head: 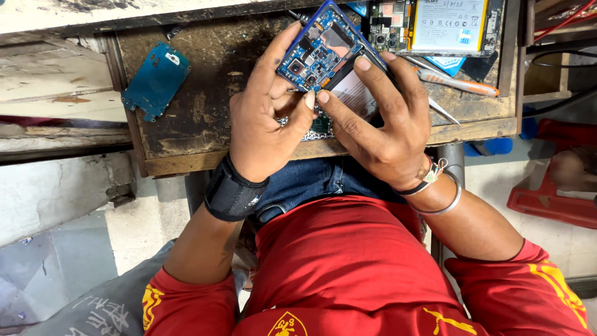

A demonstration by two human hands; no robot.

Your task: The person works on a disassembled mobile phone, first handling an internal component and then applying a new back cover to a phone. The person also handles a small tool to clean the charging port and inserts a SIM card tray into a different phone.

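Note:
An opened blue phone with its back off shows a circuit board and camera modules. My left hand grips its left side, thumb pointing toward the middle. My right hand holds the right side, index finger resting on the board and thumb meeting the left thumb below it. Both hands hover over a worn wooden bench top near its front edge. A black wrist band is on my left arm, bracelets on my right.
A teal phone back cover lies at the bench's left. A second opened phone with a white battery sits at the top right, with an orange-handled tool and tweezers beside it. A red stool stands at the right.

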